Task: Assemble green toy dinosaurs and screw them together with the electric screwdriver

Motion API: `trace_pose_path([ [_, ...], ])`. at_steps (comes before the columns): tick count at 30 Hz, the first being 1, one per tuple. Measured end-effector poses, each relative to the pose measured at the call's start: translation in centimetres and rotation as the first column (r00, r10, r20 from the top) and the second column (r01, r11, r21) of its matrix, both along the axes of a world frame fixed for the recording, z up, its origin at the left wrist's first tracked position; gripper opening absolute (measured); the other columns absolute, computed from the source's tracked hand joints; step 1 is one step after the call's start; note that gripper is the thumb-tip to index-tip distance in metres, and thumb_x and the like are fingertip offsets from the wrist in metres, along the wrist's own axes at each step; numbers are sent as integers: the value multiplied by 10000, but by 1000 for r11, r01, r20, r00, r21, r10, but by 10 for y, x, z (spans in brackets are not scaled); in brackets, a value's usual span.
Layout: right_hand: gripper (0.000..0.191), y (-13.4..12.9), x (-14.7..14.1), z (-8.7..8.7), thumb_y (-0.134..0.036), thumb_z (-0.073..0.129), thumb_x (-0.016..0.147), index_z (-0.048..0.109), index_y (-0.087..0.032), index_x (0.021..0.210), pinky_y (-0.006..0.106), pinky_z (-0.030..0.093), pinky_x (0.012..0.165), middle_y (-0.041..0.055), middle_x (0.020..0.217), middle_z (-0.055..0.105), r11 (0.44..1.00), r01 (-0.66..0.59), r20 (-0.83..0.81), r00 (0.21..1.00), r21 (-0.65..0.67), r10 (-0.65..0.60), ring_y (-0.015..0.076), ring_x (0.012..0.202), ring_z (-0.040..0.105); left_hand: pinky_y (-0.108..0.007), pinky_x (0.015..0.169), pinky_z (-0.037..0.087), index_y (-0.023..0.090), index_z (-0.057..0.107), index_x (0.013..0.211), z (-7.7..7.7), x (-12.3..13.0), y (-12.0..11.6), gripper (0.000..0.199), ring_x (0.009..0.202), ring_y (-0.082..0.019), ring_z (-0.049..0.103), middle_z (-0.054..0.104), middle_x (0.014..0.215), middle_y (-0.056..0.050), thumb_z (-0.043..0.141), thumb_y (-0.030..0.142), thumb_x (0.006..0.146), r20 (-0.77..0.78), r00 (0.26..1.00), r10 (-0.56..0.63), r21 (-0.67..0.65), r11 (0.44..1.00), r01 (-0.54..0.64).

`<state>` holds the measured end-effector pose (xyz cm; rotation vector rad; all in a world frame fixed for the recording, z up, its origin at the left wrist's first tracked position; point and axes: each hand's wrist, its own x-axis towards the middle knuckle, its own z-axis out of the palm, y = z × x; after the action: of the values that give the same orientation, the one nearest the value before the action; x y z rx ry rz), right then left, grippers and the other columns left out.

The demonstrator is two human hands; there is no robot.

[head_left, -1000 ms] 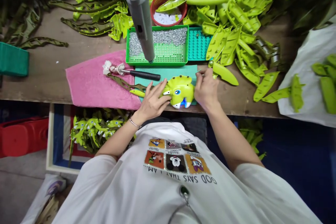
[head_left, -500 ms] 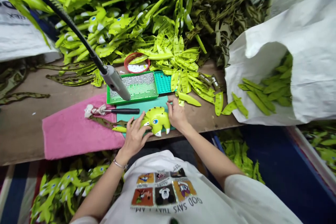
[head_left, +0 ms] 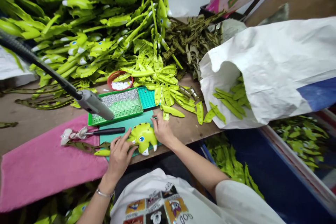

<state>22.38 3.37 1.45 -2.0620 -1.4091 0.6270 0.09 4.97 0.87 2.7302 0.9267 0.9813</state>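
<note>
A yellow-green toy dinosaur piece (head_left: 144,137) with a blue eye and white horn tips lies on the teal mat (head_left: 126,122). My left hand (head_left: 119,152) rests on its left end, fingers spread. My right hand (head_left: 161,129) is at the mat's right edge, just right of the piece, with thumb and finger pinched together; whatever they hold is too small to make out. Behind the mat stand a green tray (head_left: 122,105) of small metal parts and a teal studded tray (head_left: 147,97). A black-handled tool (head_left: 109,131) lies left of the piece.
A grey lamp-like arm (head_left: 96,105) reaches over the green tray. Left lies a pink cloth (head_left: 57,168). A red bowl (head_left: 120,81) of white bits sits behind. Green pods (head_left: 172,111) spread at centre, and a white sack (head_left: 273,63) with more pods lies right.
The camera view has turned to the right, so the bench and hands appear further left and lower. Both hands keep nearly the same places around the dinosaur piece.
</note>
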Motion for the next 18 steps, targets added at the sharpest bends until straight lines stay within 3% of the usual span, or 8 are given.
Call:
trace_pose_path([
  [5, 311, 0, -2, -1, -369, 436, 968, 589, -171, 1154, 337, 478, 694, 77, 795, 702, 999, -33, -60, 998, 22, 34, 241, 708, 674, -410, 864, 531, 183, 531, 986, -6, 0, 1, 112, 1024, -251, 742, 680, 1282, -233, 637, 182, 951, 54, 999, 0, 37, 999, -2],
  [8, 310, 12, 32, 9, -441, 513, 924, 598, -193, 1089, 329, 493, 710, 38, 763, 665, 990, 34, -206, 978, 136, -5, 208, 698, 640, -391, 873, 542, 153, 540, 1155, -7, -2, 3, 241, 1059, -248, 731, 681, 1285, -223, 652, 193, 945, 48, 999, -8, 38, 999, 6],
  [9, 301, 19, 52, 14, -451, 531, 909, 595, -196, 1055, 341, 508, 752, 58, 845, 677, 967, 138, -233, 969, 213, -87, 209, 768, 647, -389, 876, 545, 147, 527, 1225, -7, -3, 3, 306, 1080, -250, 724, 681, 1287, -218, 648, 196, 948, 43, 999, -10, 36, 999, 8],
  [10, 301, 28, 77, 20, -444, 570, 878, 585, -193, 1045, 370, 515, 834, 97, 984, 679, 901, 291, -221, 948, 323, -227, 224, 894, 648, -390, 886, 547, 143, 507, 1288, -6, -4, 3, 364, 1106, -253, 714, 677, 1294, -215, 639, 193, 952, 36, 999, -8, 32, 999, 7],
  [12, 338, 46, 131, 30, -353, 642, 799, 562, -169, 1072, 463, 447, 1035, 171, 1189, 621, 648, 554, -163, 811, 524, -562, 274, 1159, 570, -402, 914, 544, 138, 458, 1381, -3, -5, 3, 460, 1162, -266, 688, 654, 1327, -223, 627, 184, 955, 21, 1000, -2, 16, 1000, 1],
  [13, 374, 56, 157, 35, -298, 672, 755, 560, -153, 1080, 498, 390, 1105, 198, 1250, 594, 571, 602, -139, 746, 558, -652, 295, 1262, 511, -412, 931, 539, 137, 434, 1413, -2, -6, 2, 498, 1188, -274, 673, 635, 1353, -230, 624, 182, 955, 11, 1000, 4, -1, 1000, -4],
  [14, 413, 64, 180, 38, -258, 707, 703, 560, -139, 1070, 517, 375, 1120, 212, 1260, 590, 543, 638, -143, 710, 546, -690, 307, 1279, 503, -423, 944, 535, 139, 411, 1439, -1, -6, 1, 528, 1208, -281, 660, 614, 1378, -235, 619, 185, 955, 2, 1000, 9, -20, 1000, -9],
  [18, 238, 83, 226, 46, -285, 673, 731, 574, -139, 892, 452, 554, 829, 81, 828, 658, 618, 642, -200, 749, 455, -631, 236, 831, 650, -464, 972, 521, 171, 370, 1481, 3, -6, -4, 566, 1250, -302, 623, 574, 1419, -236, 601, 234, 968, 0, 1000, 23, -88, 996, -23],
])
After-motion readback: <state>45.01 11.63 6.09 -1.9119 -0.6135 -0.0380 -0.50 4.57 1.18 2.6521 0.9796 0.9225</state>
